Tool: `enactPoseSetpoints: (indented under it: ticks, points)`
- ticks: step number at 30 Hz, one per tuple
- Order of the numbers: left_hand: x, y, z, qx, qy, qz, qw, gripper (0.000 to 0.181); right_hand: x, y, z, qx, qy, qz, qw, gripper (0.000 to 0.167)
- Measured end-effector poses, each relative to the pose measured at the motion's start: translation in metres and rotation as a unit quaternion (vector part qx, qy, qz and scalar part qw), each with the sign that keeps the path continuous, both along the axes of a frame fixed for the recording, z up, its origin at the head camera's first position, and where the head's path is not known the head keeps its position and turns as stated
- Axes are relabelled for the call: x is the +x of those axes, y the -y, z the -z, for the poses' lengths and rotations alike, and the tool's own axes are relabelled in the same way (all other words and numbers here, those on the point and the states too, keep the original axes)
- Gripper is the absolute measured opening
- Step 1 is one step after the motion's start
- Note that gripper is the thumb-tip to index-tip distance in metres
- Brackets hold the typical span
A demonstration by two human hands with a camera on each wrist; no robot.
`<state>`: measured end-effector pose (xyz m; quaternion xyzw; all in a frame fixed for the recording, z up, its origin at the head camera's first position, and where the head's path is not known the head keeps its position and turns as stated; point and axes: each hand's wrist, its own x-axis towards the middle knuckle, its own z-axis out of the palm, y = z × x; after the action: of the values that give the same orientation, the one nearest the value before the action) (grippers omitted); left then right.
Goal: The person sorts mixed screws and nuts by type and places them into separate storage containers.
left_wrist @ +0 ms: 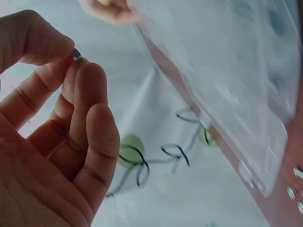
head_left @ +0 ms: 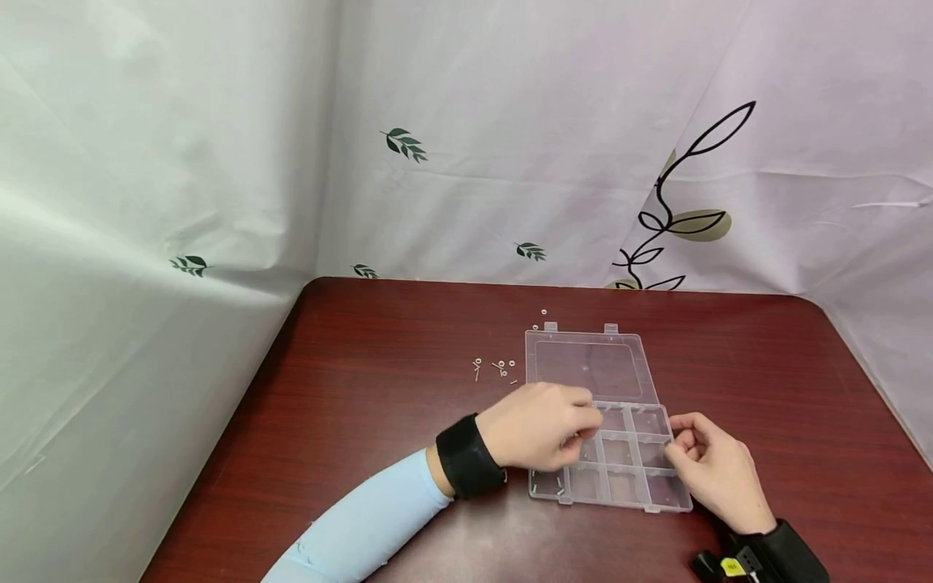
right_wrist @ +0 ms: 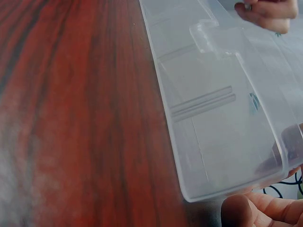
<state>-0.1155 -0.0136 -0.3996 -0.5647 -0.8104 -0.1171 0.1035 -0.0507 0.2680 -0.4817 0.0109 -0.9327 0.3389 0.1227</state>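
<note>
A clear plastic compartment box (head_left: pixel 625 448) lies on the table with its lid (head_left: pixel 583 366) folded back flat behind it. Above its left compartments is my left hand (head_left: pixel 543 425), pinching a small metal nut (left_wrist: pixel 76 56) between thumb and fingertip. That nut is hidden in the head view. At the box's right side my right hand (head_left: pixel 722 470) grips the edge, with the thumb and curled fingers at the wall. A few small screws (head_left: pixel 560 486) lie in the front left compartment. My left hand and wrist hide some of the left compartments.
Several loose small screws (head_left: pixel 477 374) and metal rings (head_left: pixel 501 363) lie on the dark red table (head_left: pixel 386 348) left of the lid. Two more rings (head_left: pixel 543 312) lie by its back edge. A white leaf-patterned curtain (head_left: pixel 466 178) hangs behind.
</note>
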Motion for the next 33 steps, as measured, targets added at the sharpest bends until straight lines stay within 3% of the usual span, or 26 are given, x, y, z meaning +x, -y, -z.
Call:
enactPoseSetpoints:
  ticks: [6,11,23,25,30,33]
  points:
    - [0.018,-0.010,0.000,-0.025,-0.009,0.032,0.9991,0.010,0.000,0.000,0.000,0.003,0.001,-0.004,1.0000,0.027]
    - [0.028,-0.013,-0.001,-0.037,-0.015,0.048,0.9981,0.008,-0.001,0.000,0.000,0.002,-0.001,-0.004,1.0000,0.027]
    - [0.033,-0.014,-0.002,-0.045,-0.024,0.057,0.9971,0.006,-0.001,0.000,0.002,0.001,-0.001,-0.004,1.0000,0.026]
    - [0.033,-0.013,-0.002,-0.057,-0.024,0.049,0.9969,0.015,0.000,0.000,0.002,0.002,-0.001,-0.005,1.0000,0.025]
    - [0.031,-0.010,-0.003,-0.073,-0.005,0.014,0.9972,0.066,-0.001,0.000,0.002,0.005,0.000,-0.004,1.0000,0.024]
    - [0.023,-0.005,-0.004,-0.057,-0.008,-0.008,0.9983,0.071,-0.001,-0.001,0.002,0.005,0.000,-0.002,1.0000,0.024]
